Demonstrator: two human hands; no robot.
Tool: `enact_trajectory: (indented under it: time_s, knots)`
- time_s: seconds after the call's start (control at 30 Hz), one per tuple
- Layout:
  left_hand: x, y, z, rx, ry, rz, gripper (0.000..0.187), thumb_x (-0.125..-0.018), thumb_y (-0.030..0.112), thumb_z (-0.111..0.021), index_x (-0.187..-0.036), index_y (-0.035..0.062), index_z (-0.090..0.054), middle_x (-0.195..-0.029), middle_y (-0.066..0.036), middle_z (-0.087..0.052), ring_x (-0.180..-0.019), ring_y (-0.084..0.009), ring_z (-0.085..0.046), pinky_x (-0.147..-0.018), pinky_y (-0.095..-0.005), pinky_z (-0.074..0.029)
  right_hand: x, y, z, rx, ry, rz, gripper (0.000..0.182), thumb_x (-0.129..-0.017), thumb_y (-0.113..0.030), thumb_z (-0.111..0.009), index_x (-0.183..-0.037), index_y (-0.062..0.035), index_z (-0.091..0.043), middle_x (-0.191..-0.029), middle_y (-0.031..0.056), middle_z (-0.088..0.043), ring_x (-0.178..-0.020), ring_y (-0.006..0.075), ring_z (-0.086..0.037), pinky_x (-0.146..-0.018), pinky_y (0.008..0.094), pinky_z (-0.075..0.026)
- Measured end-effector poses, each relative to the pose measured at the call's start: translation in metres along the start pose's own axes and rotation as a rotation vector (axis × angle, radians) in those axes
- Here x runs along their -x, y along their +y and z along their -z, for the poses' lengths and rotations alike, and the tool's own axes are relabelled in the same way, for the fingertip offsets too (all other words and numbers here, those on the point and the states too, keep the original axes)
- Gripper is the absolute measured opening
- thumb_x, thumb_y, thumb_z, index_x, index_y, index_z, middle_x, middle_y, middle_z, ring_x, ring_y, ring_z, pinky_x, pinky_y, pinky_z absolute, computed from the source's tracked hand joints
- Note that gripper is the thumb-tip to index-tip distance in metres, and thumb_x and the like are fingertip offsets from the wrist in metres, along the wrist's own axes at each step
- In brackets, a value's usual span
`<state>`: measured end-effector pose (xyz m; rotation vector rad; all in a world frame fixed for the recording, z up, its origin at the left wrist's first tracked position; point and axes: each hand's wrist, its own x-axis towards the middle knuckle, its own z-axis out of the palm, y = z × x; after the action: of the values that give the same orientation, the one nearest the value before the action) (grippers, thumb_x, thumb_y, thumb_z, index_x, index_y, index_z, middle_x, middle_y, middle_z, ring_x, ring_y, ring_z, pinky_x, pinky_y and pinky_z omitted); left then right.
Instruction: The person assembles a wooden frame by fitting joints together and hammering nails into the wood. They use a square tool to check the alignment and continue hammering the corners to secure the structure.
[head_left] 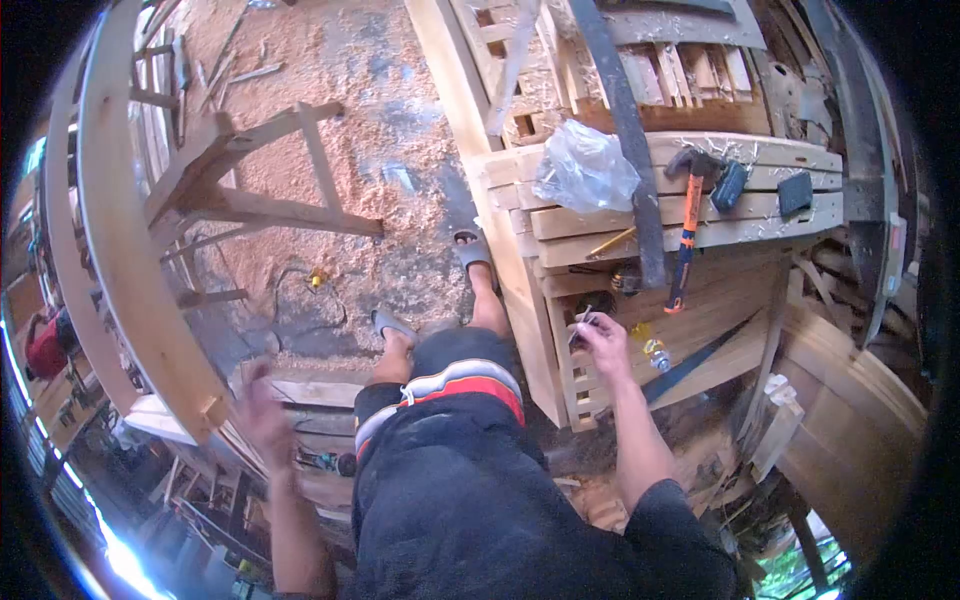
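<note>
Sawdust floor, right hand (603,343) pinching something indistinct, left hand (264,412) blurred

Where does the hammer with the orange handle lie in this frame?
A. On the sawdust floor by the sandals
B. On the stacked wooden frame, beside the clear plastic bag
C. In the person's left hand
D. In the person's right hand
B: the hammer rests on the wooden frame, right of the plastic bag; neither hand holds it.

No text, label, brand, number or sign can be read anywhere in this view, neither on the hammer (686,225), nor on the plastic bag (585,167), nor on the wooden frame (690,215) beneath them.
</note>
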<state>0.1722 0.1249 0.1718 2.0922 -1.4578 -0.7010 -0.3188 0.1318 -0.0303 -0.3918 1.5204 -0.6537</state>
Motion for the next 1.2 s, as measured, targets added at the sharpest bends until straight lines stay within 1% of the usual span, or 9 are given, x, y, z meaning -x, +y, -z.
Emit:
enact_trajectory:
  time_s: [0.17,0.2,0.47,0.6,0.67,0.77,1.0,1.17,1.2]
  knots:
    - [-0.008,0.089,-0.146,0.333,-0.824,0.033,0.055,-0.088,0.008,-0.067,-0.138,0.0008,-0.047,-0.127,-0.017,-0.063,-0.116,-0.0254,-0.061,-0.099,-0.0375,-0.048,0.054,-0.078,-0.109,-0.014,-0.246,0.096,0.036,-0.088,-0.002,-0.067,-0.122,-0.0031,-0.057,-0.088,0.0101,-0.071,-0.077,0.0145,-0.068,-0.072,0.0294,-0.057]
    - [-0.001,0.087,-0.166,0.452,-0.827,0.041,0.067,-0.087,0.017,-0.069,-0.146,0.0071,-0.038,-0.121,-0.024,-0.064,-0.118,-0.0384,-0.059,-0.099,-0.0429,-0.048,0.064,-0.090,-0.128,-0.014,-0.266,0.111,0.035,-0.087,0.002,-0.066,-0.120,-0.0017,-0.056,-0.086,0.0109,-0.071,-0.076,0.0157,-0.069,-0.071,0.0289,-0.058]
    - [-0.023,0.093,-0.145,0.514,-1.005,0.109,0.044,-0.088,0.004,-0.067,-0.130,0.0004,-0.055,-0.113,-0.013,-0.069,-0.101,-0.0235,-0.068,-0.088,-0.0350,-0.054,0.073,-0.135,-0.142,0.421,-0.391,0.229,0.014,-0.092,-0.007,-0.066,-0.103,0.0010,-0.067,-0.087,0.0063,-0.070,-0.079,0.0119,-0.067,-0.072,0.0257,-0.055]
    - [-0.028,0.083,-0.117,0.916,-0.972,0.225,0.046,-0.092,0.002,-0.060,-0.137,0.0015,-0.049,-0.111,-0.012,-0.068,-0.097,-0.0154,-0.065,-0.086,-0.0297,-0.054,0.005,-0.170,-0.062,0.756,0.283,0.652,0.021,-0.094,-0.019,-0.064,-0.101,0.0004,-0.066,-0.092,0.0083,-0.069,-0.079,0.0146,-0.061,-0.073,0.0295,-0.050]
    - [-0.025,0.077,-0.109,1.112,-0.974,0.367,0.049,-0.096,0.005,-0.059,-0.142,0.0036,-0.041,-0.112,-0.013,-0.067,-0.099,-0.0151,-0.065,-0.086,-0.0288,-0.054,-0.073,-0.129,0.022,0.980,0.821,0.923,0.032,-0.088,-0.029,-0.068,-0.100,0.0005,-0.064,-0.092,0.0186,-0.067,-0.087,0.0363,-0.063,-0.080,0.0455,-0.050]
    - [-0.021,0.071,-0.096,1.344,-0.892,0.608,0.046,-0.097,0.010,-0.060,-0.139,0.0039,-0.041,-0.112,-0.013,-0.067,-0.101,-0.0167,-0.066,-0.088,-0.0291,-0.054,-0.109,-0.100,0.100,1.217,0.982,0.357,0.048,-0.080,-0.039,-0.071,-0.105,0.0004,-0.062,-0.099,0.0231,-0.065,-0.096,0.0433,-0.062,-0.086,0.0537,-0.047]
    - [-0.009,0.038,-0.072,1.350,-0.727,0.454,0.051,-0.096,0.013,-0.062,-0.140,0.0036,-0.039,-0.110,-0.014,-0.068,-0.097,-0.0186,-0.067,-0.081,-0.0314,-0.054,-0.147,-0.080,0.178,1.254,0.431,0.245,0.060,-0.077,-0.034,-0.071,-0.125,-0.0004,-0.058,-0.119,0.0215,-0.064,-0.112,0.0375,-0.060,-0.097,0.0451,-0.045]
    - [0.033,-0.057,-0.054,0.805,-0.538,0.227,0.040,-0.094,0.008,-0.060,-0.132,0.0014,-0.051,-0.100,-0.007,-0.067,-0.084,-0.0133,-0.062,-0.075,-0.0284,-0.052,-0.102,-0.124,0.170,1.344,0.580,0.260,0.052,-0.088,-0.048,-0.061,-0.102,0.0019,-0.071,-0.090,0.0174,-0.072,-0.076,0.0333,-0.063,-0.077,0.0462,-0.050]
    - [0.047,-0.085,-0.053,0.859,-0.455,0.323,0.038,-0.092,0.008,-0.060,-0.128,0.0014,-0.052,-0.099,-0.006,-0.067,-0.084,-0.0125,-0.062,-0.073,-0.0284,-0.051,-0.139,-0.095,0.219,1.282,0.680,0.650,0.039,-0.091,-0.038,-0.062,-0.081,-0.0003,-0.070,-0.076,0.0201,-0.068,-0.059,0.0310,-0.061,-0.058,0.0438,-0.048]
